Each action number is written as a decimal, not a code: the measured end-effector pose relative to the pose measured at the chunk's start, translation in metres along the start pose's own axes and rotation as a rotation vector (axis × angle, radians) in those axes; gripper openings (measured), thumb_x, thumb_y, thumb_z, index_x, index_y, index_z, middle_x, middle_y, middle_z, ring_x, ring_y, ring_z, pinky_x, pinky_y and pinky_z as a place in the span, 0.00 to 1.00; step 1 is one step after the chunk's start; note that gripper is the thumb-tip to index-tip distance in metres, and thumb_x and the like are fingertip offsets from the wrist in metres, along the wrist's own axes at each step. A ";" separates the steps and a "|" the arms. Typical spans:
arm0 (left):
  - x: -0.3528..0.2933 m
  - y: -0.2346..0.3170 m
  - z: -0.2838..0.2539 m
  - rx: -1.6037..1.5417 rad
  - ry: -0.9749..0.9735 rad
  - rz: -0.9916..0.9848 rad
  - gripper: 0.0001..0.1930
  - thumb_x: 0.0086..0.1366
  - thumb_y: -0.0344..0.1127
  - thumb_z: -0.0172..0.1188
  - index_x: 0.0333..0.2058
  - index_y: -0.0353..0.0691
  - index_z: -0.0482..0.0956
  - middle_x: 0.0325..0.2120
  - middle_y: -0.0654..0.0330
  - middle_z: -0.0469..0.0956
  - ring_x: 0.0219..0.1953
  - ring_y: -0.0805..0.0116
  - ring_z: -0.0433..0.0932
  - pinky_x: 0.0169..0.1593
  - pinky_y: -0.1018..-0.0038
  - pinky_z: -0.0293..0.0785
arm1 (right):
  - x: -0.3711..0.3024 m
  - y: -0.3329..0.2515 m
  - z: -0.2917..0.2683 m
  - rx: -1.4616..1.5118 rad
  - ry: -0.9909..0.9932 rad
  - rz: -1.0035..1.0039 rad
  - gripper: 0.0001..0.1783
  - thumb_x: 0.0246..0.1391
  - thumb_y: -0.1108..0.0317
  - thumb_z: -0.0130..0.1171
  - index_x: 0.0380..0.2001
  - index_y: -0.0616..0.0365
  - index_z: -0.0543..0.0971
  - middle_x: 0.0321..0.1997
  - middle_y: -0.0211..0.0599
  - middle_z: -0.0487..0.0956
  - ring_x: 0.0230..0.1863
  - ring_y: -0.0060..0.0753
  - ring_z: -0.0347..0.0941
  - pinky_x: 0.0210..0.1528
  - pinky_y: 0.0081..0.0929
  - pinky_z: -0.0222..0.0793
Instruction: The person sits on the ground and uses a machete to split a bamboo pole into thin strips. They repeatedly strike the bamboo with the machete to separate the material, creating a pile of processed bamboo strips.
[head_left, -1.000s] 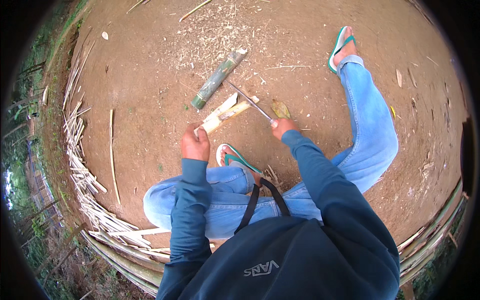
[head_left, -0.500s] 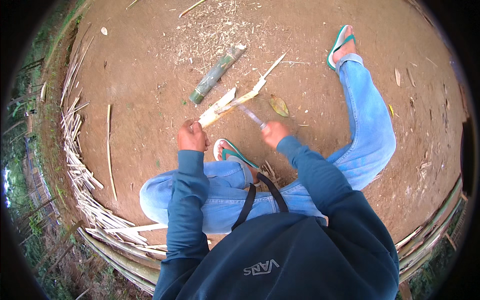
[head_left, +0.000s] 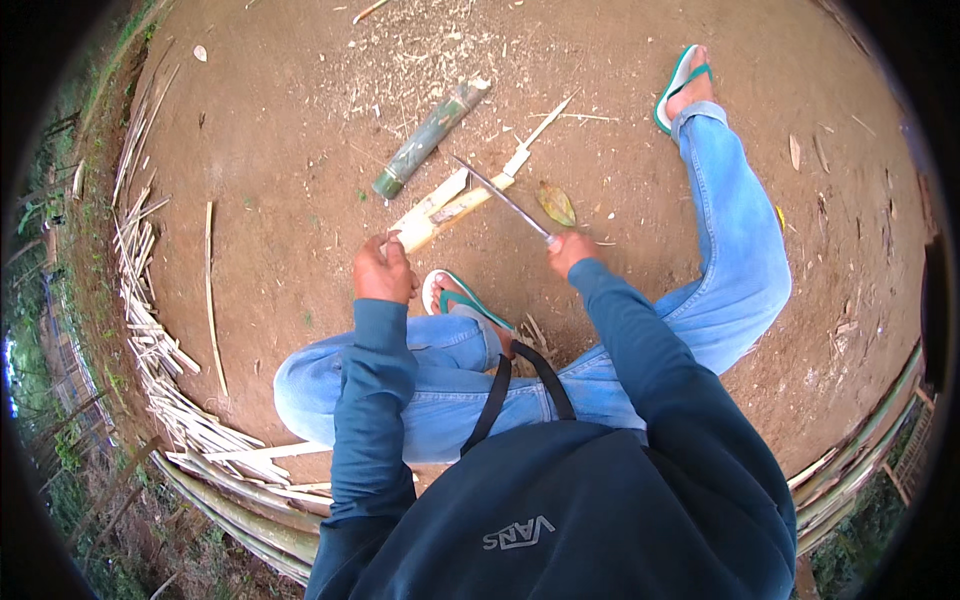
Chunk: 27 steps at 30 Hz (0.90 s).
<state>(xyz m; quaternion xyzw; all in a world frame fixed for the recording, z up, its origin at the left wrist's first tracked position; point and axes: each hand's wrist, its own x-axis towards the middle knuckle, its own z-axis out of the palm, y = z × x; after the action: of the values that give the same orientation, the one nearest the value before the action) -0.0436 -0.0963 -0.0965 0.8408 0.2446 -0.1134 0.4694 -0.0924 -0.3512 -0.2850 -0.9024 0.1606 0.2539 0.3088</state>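
My left hand (head_left: 385,270) is closed round the near end of a pale split bamboo piece (head_left: 428,220), which slants away to the right and has a partly split, pointed far end. In my right hand (head_left: 571,252) is the handle of a long thin knife (head_left: 508,201). Its blade reaches up and left, crossing over the bamboo piece; whether it touches the wood I cannot tell. Just beyond them a thick green bamboo section (head_left: 432,139) lies on the ground.
Pale shavings (head_left: 425,50) are scattered on the dirt ground farther off. A heap of split bamboo strips (head_left: 150,330) curves along the left side, with bamboo poles (head_left: 235,510) behind it. A dry leaf (head_left: 556,204) lies right of the bamboo piece. My sandalled feet (head_left: 686,85) rest on the ground.
The knife has swung upward, its blade now farther out along the bamboo piece. My right hand has shifted slightly right. My left hand keeps its hold in nearly the same place.
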 end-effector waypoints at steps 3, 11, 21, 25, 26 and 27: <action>0.006 -0.008 -0.005 -0.010 0.027 0.003 0.12 0.63 0.33 0.46 0.39 0.30 0.72 0.08 0.58 0.69 0.07 0.72 0.68 0.11 0.75 0.64 | -0.010 -0.019 -0.018 -0.140 -0.090 -0.077 0.16 0.47 0.56 0.52 0.35 0.54 0.76 0.31 0.50 0.77 0.35 0.54 0.74 0.38 0.46 0.70; 0.011 -0.002 -0.006 0.004 0.000 0.058 0.12 0.63 0.32 0.45 0.41 0.34 0.73 0.09 0.60 0.68 0.08 0.74 0.68 0.11 0.75 0.62 | 0.006 0.004 -0.009 -0.101 -0.024 0.073 0.16 0.44 0.59 0.55 0.36 0.54 0.77 0.33 0.50 0.77 0.38 0.53 0.73 0.41 0.44 0.69; 0.025 -0.022 -0.009 0.009 0.017 0.074 0.11 0.62 0.31 0.45 0.39 0.38 0.74 0.13 0.59 0.71 0.08 0.74 0.67 0.12 0.75 0.62 | 0.018 0.013 -0.004 -0.071 -0.103 0.194 0.17 0.43 0.58 0.56 0.34 0.57 0.79 0.38 0.50 0.77 0.42 0.50 0.74 0.44 0.39 0.69; 0.028 -0.019 -0.017 -0.185 -0.062 -0.102 0.11 0.62 0.31 0.44 0.39 0.39 0.74 0.13 0.64 0.67 0.10 0.76 0.64 0.11 0.76 0.57 | 0.020 0.014 -0.005 -0.046 -0.164 0.161 0.17 0.42 0.59 0.57 0.34 0.57 0.79 0.37 0.51 0.77 0.42 0.50 0.74 0.44 0.38 0.69; 0.027 -0.006 -0.019 -0.260 -0.086 -0.187 0.11 0.61 0.31 0.43 0.39 0.39 0.73 0.12 0.65 0.66 0.10 0.77 0.64 0.11 0.76 0.56 | 0.020 0.002 -0.009 -0.029 -0.168 0.159 0.16 0.42 0.59 0.57 0.34 0.57 0.79 0.37 0.52 0.77 0.42 0.50 0.73 0.44 0.38 0.69; 0.023 -0.005 -0.022 -0.309 -0.054 -0.237 0.12 0.61 0.32 0.42 0.39 0.39 0.72 0.11 0.67 0.61 0.09 0.77 0.61 0.10 0.78 0.53 | 0.003 -0.021 -0.024 0.032 -0.171 0.109 0.16 0.42 0.59 0.56 0.34 0.56 0.79 0.35 0.52 0.77 0.40 0.51 0.74 0.42 0.39 0.69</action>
<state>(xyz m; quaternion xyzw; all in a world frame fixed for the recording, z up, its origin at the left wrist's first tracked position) -0.0277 -0.0688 -0.0979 0.7207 0.3438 -0.1513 0.5827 -0.0723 -0.3504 -0.2602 -0.8624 0.1866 0.3436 0.3215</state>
